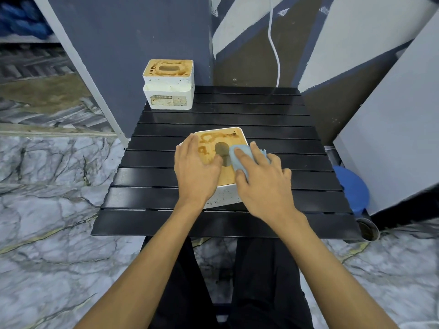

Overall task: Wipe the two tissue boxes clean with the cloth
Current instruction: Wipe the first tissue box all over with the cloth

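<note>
My left hand lay flat on the box. My right hand, fingers straight, pressed the cloth at 3 o'clock.

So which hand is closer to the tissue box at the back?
Left. The left hand rests on the near box, almost straight in front of the back box; the right hand presses the cloth farther right.

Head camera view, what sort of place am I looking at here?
Likely an indoor corner of a home or small shop: a black slatted table stands on a marble-patterned floor, with a painted wall behind.
</note>
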